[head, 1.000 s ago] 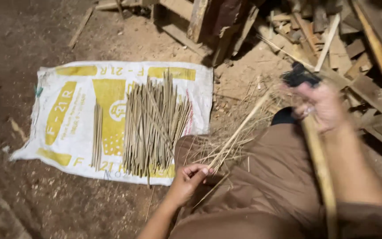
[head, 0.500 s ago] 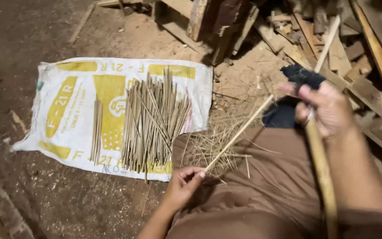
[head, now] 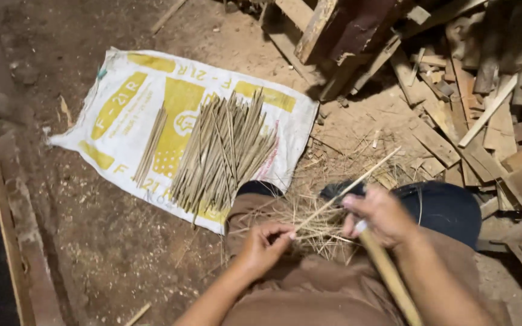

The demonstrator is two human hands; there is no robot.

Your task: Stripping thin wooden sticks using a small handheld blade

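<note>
My left hand (head: pixel 266 244) pinches the near end of a thin bamboo stick (head: pixel 347 191) that slants up to the right over my lap. My right hand (head: pixel 380 216) grips a tool with a long wooden handle (head: pixel 389 274) and rests against the stick about halfway along it. Thin pale shavings (head: pixel 309 218) lie heaped on my brown trousers between the two hands. On the ground to the left lies a white and yellow woven sack (head: pixel 152 108) carrying a large pile of trimmed sticks (head: pixel 222 151) and a smaller bundle (head: pixel 151 145).
Scrap wooden boards and offcuts (head: pixel 454 90) are piled at the upper right. A dark blue shoe (head: pixel 442 208) sits beyond my right hand. A wooden plank edge (head: pixel 13 229) runs along the left. The dirt floor is strewn with sawdust.
My right hand has dropped from the upper right down to the stick over my lap. The stick's far end has tilted lower. The view has shifted right and down.
</note>
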